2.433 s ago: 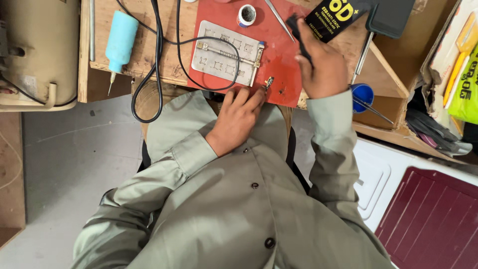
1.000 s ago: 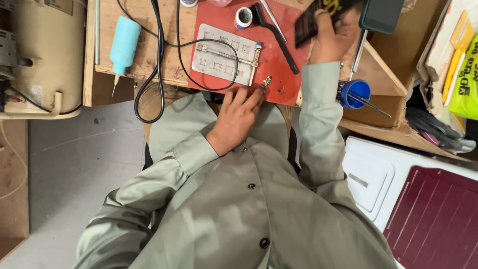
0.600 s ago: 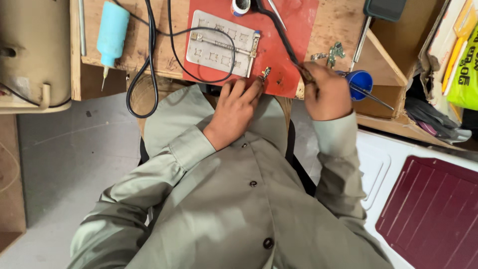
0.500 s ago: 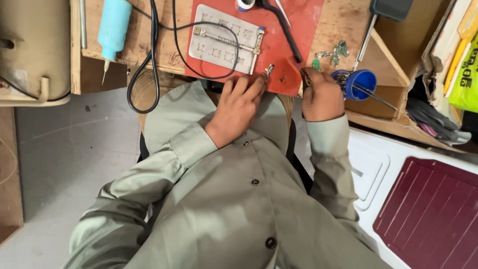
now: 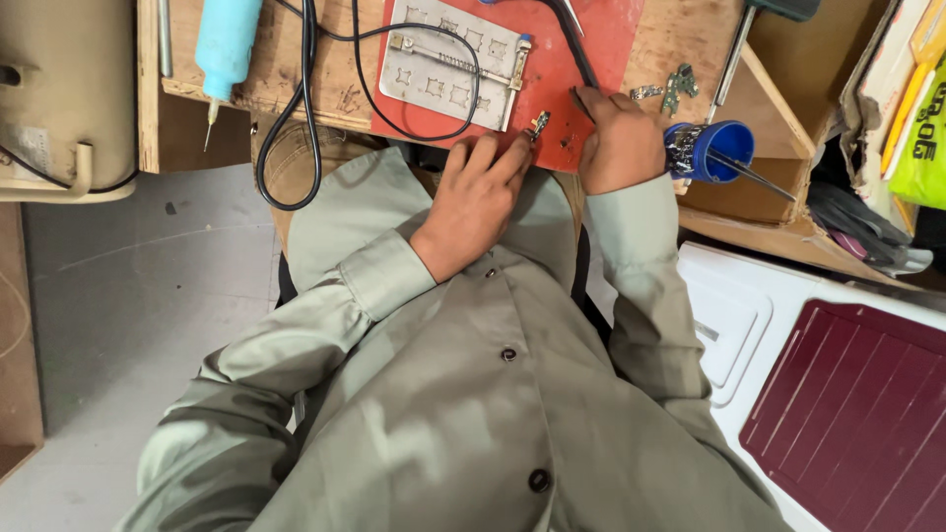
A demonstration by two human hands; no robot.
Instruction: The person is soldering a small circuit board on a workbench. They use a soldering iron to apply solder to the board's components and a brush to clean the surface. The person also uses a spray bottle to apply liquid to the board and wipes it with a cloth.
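The left hand [image 5: 476, 202] lay flat at the near edge of the red mat [image 5: 591, 59], fingers stretched forward and loosely spread, the fingertips right beside a small metal part [image 5: 538, 124] that stood on the mat — touching it or just short of it, I could not tell. The right hand [image 5: 616, 148] was curled shut around the lower end of a slim black tool [image 5: 576, 44], whose shaft ran up and away across the mat toward the top edge of the view. The two hands sat close together, with the small metal part between them.

On the mat's left half lay a pale grey fixture plate [image 5: 448, 64] with a metal bar along its top. A black cable [image 5: 305, 108] looped over the plate and hung off the wooden worktop [image 5: 340, 84] in a long curve. Farther left, a light blue bottle with a needle tip [image 5: 225, 49] lay pointing down toward the worktop's edge. Just right of the right hand sat a blue holder [image 5: 714, 153] with a thin rod poking out, and a few tiny metal pieces [image 5: 670, 89] rested on the bare wood above it.
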